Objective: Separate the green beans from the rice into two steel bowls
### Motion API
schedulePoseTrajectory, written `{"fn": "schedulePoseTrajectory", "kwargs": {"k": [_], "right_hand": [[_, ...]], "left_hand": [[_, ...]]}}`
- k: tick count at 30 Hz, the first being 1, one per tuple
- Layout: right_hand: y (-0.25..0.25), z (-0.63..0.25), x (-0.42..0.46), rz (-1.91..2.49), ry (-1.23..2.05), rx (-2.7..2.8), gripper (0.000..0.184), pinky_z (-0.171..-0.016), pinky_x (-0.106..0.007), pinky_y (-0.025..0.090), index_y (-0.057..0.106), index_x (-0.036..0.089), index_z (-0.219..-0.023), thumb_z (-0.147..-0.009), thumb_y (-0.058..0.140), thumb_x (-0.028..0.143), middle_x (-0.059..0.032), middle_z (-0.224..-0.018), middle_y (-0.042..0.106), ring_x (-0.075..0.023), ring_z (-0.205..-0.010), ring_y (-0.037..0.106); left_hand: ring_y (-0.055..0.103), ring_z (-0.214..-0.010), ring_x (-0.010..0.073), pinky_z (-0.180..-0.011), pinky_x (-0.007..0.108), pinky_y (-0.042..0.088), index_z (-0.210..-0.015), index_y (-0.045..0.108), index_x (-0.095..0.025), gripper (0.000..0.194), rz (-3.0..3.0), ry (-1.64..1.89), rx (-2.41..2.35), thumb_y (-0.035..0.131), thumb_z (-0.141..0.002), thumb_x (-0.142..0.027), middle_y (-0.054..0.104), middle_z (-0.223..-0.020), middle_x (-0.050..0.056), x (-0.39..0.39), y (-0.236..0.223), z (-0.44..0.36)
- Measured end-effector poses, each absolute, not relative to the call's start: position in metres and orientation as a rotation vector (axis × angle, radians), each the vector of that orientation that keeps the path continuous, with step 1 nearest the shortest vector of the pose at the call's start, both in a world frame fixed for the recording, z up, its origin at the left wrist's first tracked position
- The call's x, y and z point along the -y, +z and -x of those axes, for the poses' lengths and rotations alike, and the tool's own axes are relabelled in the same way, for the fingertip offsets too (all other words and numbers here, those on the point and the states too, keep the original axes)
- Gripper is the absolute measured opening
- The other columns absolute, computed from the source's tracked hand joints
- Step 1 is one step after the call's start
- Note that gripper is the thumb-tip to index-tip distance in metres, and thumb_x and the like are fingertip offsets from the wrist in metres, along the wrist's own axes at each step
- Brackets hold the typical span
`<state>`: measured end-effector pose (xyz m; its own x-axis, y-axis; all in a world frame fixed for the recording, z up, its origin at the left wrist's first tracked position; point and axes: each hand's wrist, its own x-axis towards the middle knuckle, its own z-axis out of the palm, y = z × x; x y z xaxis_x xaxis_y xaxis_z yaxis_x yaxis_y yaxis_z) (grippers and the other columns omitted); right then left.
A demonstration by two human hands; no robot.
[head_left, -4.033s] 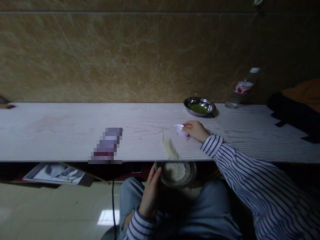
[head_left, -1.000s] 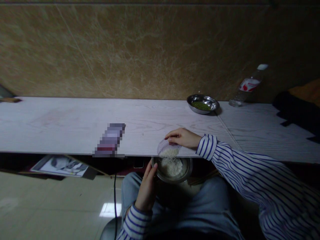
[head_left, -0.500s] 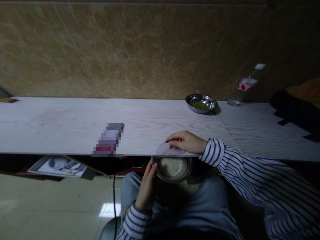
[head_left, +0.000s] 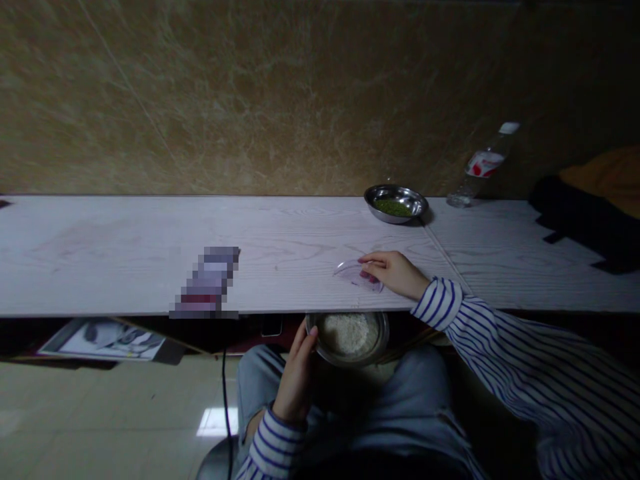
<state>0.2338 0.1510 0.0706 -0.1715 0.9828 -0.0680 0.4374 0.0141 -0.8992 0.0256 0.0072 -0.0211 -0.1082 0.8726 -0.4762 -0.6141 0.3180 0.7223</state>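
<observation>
My left hand [head_left: 295, 377] grips the left side of a round bowl [head_left: 384, 333], held just under the table's front edge above my lap. White rice grains [head_left: 350, 333] fill much of the bowl. Above it, my right hand [head_left: 400, 275] pinches a thin, clear, purplish plastic piece [head_left: 347, 271] with a curved edge, close to the tabletop. My fingers cover part of that piece, and whether it is a lid or a scraper I cannot tell. Farther back stands a shiny steel bowl [head_left: 373, 212] with small green grains [head_left: 393, 208] in it.
A clear bottle [head_left: 485, 165] with a white cap stands by the wall, right of the steel bowl. Dark and orange cloth [head_left: 575, 213] lies at the far right. A blurred-out flat object [head_left: 207, 283] rests left on the table [head_left: 125, 260]. A cable [head_left: 226, 393] hangs below.
The rice pile on the table was swept over the edge into the held bowl by the plastic piece. My right hand then moved back and right over the tabletop. My left hand kept its hold.
</observation>
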Motion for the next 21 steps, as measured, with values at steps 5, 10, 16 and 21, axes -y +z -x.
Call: {"fn": "schedulePoseTrajectory", "kwargs": {"k": [5, 10, 16, 21], "right_hand": [[0.069, -0.224, -0.118, 1.447, 1.189, 1.749, 0.022, -0.062, -0.028, 0.058, 0.08, 0.015, -0.105, -0.089, 0.065, 0.017, -0.0086, -0.082, 0.082, -0.0184, -0.068, 0.074], [0.067, -0.218, -0.095, 1.349, 1.161, 1.849, 0.023, -0.075, -0.031, 0.062, 0.082, 0.019, -0.102, -0.089, 0.064, 0.021, -0.009, -0.092, 0.083, -0.0226, -0.084, 0.078], [0.071, -0.227, -0.088, 1.318, 0.993, 1.97, 0.027, -0.081, -0.034, 0.062, 0.082, 0.02, -0.108, -0.09, 0.062, 0.025, -0.0081, -0.094, 0.084, -0.0231, -0.086, 0.079], [0.074, -0.236, -0.088, 1.359, 0.926, 1.987, 0.025, -0.085, -0.034, 0.061, 0.083, 0.022, -0.105, -0.089, 0.064, 0.026, -0.008, -0.102, 0.084, -0.0231, -0.088, 0.079]], "left_hand": [[0.052, -0.144, 0.0301, -0.112, 0.039, 0.048, -0.142, 0.065, -0.028, 0.056, -0.273, 1.274, -1.051, 0.075, -0.087, -0.033, 0.063, -0.151, 0.007, -0.008, -0.013, -0.028], [0.052, -0.144, 0.0292, -0.111, 0.036, 0.049, -0.141, 0.065, -0.027, 0.057, -0.253, 1.244, -1.074, 0.077, -0.085, -0.029, 0.062, -0.152, 0.008, -0.008, -0.002, -0.031], [0.051, -0.145, 0.0308, -0.109, 0.037, 0.051, -0.137, 0.068, -0.026, 0.055, -0.252, 1.24, -1.086, 0.079, -0.082, -0.029, 0.058, -0.155, 0.009, -0.008, -0.006, -0.03], [0.052, -0.144, 0.0329, -0.107, 0.038, 0.051, -0.139, 0.065, -0.024, 0.064, -0.27, 1.217, -1.061, 0.083, -0.078, -0.033, 0.061, -0.153, 0.012, -0.01, -0.01, -0.033]]}}
